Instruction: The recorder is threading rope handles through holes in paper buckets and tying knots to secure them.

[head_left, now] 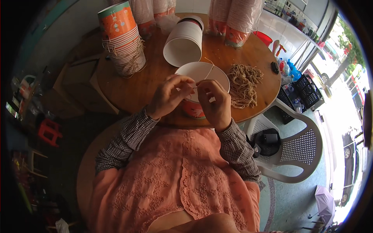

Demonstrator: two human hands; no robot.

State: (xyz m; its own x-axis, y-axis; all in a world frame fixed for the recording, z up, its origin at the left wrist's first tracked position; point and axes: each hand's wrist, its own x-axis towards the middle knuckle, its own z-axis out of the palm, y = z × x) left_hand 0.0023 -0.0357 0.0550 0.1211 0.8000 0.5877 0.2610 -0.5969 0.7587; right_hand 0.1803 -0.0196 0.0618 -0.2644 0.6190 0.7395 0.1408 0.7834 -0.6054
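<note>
An open paper bucket point(197, 70), white inside with an orange printed outside, stands at the table's near edge, in front of me. Both my hands are over its near rim. A thin tan string point(211, 71) rises past the bucket's far side and runs down to my right hand point(215, 103), whose thumb and fingers pinch it. Close beside it, my left hand point(171, 95) has its fingers curled towards the thumb, at a short stretch of the string between the hands. The exact grip of the left fingertips is hard to make out.
A heap of tan strings point(244, 83) lies right of the bucket on the round wooden table point(155, 101). White paper buckets point(182, 44) lie on their side behind. A tall stack of orange buckets point(124, 46) stands left, wrapped stacks point(237, 23) farther back. A grey plastic chair point(299, 149) is at right.
</note>
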